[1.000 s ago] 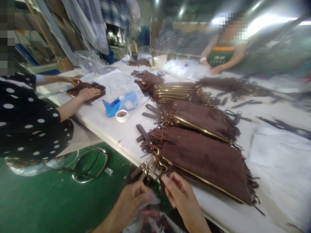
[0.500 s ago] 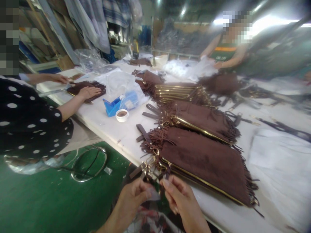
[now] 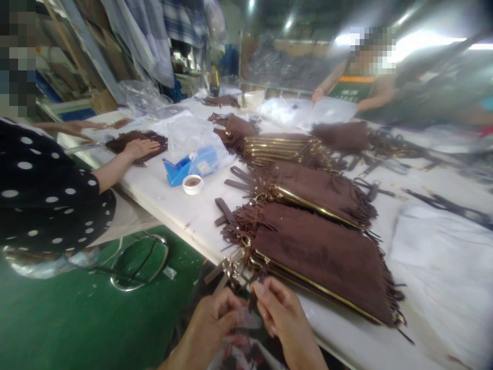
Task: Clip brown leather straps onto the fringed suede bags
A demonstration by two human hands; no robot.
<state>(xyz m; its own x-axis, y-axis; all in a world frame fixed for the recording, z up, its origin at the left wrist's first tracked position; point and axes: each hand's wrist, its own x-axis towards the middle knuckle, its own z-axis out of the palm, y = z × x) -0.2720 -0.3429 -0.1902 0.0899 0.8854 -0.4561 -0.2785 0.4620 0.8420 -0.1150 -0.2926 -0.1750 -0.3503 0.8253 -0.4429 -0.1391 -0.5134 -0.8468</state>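
My left hand [image 3: 215, 321] is closed, thumb against fingers, on a small clear film piece [image 3: 250, 319]. Beside it, my right hand [image 3: 283, 311] pinches a dark brown strip [image 3: 253, 300] hanging near the zip end of the closest bag. That brown fringed bag [image 3: 321, 257] lies on others at the table's front edge, its gold zipper facing me. Gold clasps [image 3: 231, 267] and brown wrist loops hang at its left corner, just above my fingers. The strip's far end is too small and blurred to make out.
More brown fringed bags [image 3: 319, 190] lie behind on the white table [image 3: 181, 216]. A blue tape dispenser [image 3: 177, 171] and a small white tub [image 3: 192, 185] stand left of them. At left, a person in polka dots rests a hand [image 3: 140, 149] on a bag; another handles plastic opposite.
My hands stay close together by the bag's corner, with only a slight shift. The person opposite has spread the plastic out wider. The person at left has leaned slightly.
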